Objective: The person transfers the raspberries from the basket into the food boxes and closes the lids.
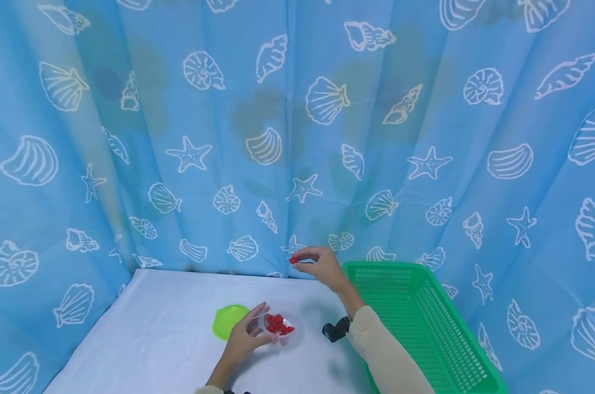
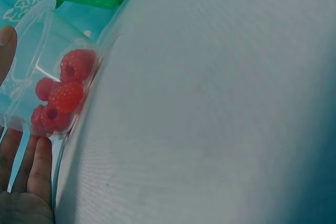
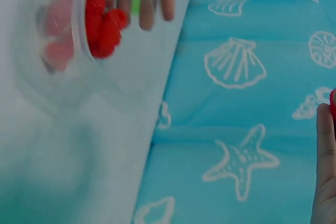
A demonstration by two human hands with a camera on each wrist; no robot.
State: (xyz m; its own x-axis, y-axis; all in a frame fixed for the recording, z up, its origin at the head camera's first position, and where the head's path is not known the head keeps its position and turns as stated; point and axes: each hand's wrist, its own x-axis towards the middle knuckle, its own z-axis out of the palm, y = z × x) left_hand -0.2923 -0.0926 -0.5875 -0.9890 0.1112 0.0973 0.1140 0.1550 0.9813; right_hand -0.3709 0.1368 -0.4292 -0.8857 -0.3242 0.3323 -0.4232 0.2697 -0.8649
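Observation:
My left hand point(image 1: 242, 340) holds a clear plastic tub point(image 1: 296, 324) at the table, thumb on one side and fingers on the other. Several red raspberries point(image 1: 277, 325) lie inside; the left wrist view shows the raspberries point(image 2: 66, 96) through the tub's wall, some with hollow ends visible. Raised above and beyond the tub, my right hand point(image 1: 325, 269) pinches a single raspberry point(image 1: 294, 260) between thumb and fingers. Only a sliver of that raspberry point(image 3: 333, 107) shows at the right wrist view's edge. A lime-green lid point(image 1: 228, 322) lies left of the tub, partly behind my left hand.
To the right stands a large green plastic basket point(image 1: 437, 328) with slotted walls, under my right forearm. A white cloth point(image 1: 149, 328) covers the table. Behind it hangs a blue curtain point(image 1: 287, 137) with white seashell prints. A black wrist device point(image 1: 335, 330) sits by my right sleeve.

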